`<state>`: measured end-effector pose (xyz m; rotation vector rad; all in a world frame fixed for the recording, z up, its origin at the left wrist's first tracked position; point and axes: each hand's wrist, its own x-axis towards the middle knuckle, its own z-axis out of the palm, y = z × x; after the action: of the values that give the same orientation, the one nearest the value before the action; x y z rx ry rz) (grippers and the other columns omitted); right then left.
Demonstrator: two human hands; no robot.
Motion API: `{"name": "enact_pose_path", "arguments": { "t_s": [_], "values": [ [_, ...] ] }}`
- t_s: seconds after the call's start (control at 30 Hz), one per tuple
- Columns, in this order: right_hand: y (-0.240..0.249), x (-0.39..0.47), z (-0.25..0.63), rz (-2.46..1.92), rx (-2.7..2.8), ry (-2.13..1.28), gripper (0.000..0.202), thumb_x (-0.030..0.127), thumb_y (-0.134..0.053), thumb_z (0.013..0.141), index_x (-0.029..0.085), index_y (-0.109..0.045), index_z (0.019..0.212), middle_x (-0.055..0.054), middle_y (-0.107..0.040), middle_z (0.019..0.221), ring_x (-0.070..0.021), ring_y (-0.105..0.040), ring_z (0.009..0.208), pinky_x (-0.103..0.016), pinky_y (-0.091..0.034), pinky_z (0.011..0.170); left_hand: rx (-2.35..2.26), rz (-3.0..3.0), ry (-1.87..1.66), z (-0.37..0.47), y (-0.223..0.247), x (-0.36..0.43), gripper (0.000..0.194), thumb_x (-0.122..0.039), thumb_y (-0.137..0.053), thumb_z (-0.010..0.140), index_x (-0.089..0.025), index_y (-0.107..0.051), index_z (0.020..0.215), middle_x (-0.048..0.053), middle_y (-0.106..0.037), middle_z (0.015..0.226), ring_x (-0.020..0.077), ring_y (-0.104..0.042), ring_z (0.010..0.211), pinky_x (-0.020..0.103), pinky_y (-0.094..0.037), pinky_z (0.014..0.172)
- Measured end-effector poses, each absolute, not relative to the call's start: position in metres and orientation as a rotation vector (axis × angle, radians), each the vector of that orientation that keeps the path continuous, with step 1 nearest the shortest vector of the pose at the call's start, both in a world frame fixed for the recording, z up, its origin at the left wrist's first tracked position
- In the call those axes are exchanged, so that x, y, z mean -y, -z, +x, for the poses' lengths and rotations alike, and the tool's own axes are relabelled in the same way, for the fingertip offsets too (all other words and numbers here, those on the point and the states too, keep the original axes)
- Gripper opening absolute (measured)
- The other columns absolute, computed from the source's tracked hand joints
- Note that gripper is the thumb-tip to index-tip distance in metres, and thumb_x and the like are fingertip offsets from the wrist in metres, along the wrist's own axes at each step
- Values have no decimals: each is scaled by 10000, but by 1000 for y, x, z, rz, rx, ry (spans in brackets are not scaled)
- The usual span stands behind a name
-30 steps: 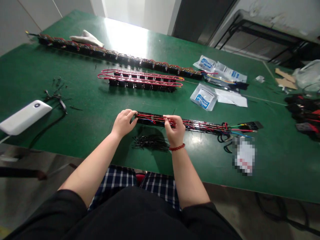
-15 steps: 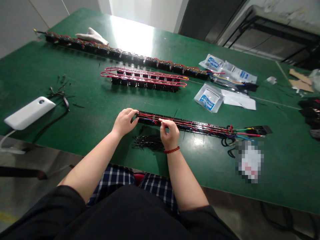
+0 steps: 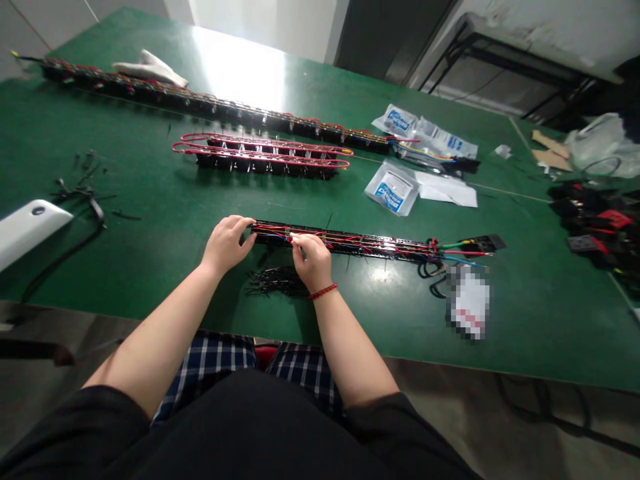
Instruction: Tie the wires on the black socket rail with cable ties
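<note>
A long black strip (image 3: 360, 252), laid with red, yellow and blue wires, lies in front of me. My left hand (image 3: 227, 243) is closed on its left end, with the thumb on the near side and the fingers on the far side. My right hand (image 3: 314, 259) pinches at the wires a little to the right, a red one at its fingertips. The fingers partly hide the pinched spot. Below the strip, partly behind my right hand, is a pile of thin black cable ties (image 3: 280, 282). Green, red and blue wire ends (image 3: 465, 252) stick out at the right end.
Further back lie a bundle of black parts with red wire loops (image 3: 270, 159) and a longer wired strip (image 3: 225, 107). Plastic packets (image 3: 393, 189) lie behind on the right. A white device (image 3: 33, 230) is at left; black and red parts (image 3: 590, 220) are far right.
The whole view has swung to the right, so the table's things sit further left. My right hand has shifted slightly along the strip towards my left hand, which keeps its hold.
</note>
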<state>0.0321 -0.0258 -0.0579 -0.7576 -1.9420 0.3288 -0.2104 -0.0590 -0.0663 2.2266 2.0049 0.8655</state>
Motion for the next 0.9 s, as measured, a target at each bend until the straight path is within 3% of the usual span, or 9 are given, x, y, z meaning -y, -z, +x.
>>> {"name": "enact_pose_path", "arguments": {
  "t_s": [0.17, 0.63, 0.9],
  "values": [
    [62, 26, 31, -816, 1978, -360, 127, 282, -612, 945, 266, -721, 1009, -49, -777, 989, -203, -715, 952, -377, -604, 895, -2005, 2226, -871, -211, 66, 60, 305, -365, -541, 944, -211, -616, 1197, 90, -671, 1113, 274, -605, 1075, 418, -489, 966],
    [45, 13, 13, -969, 2128, -298, 120, 161, -588, 853, 224, -634, 762, -39, -716, 781, -208, -649, 771, -378, -533, 808, -2008, 2203, -853, -211, 68, 58, 315, -368, -540, 943, -223, -614, 1213, 88, -674, 1104, 269, -606, 1076, 419, -484, 969],
    [53, 9, 19, -826, 2003, -397, 143, 128, -571, 831, 237, -632, 762, -39, -726, 813, -220, -637, 861, -388, -566, 820, -2036, 2191, -808, -210, 68, 62, 356, -330, -557, 929, -222, -589, 1266, 99, -649, 1156, 273, -580, 1116, 419, -469, 994]
  ]
}}
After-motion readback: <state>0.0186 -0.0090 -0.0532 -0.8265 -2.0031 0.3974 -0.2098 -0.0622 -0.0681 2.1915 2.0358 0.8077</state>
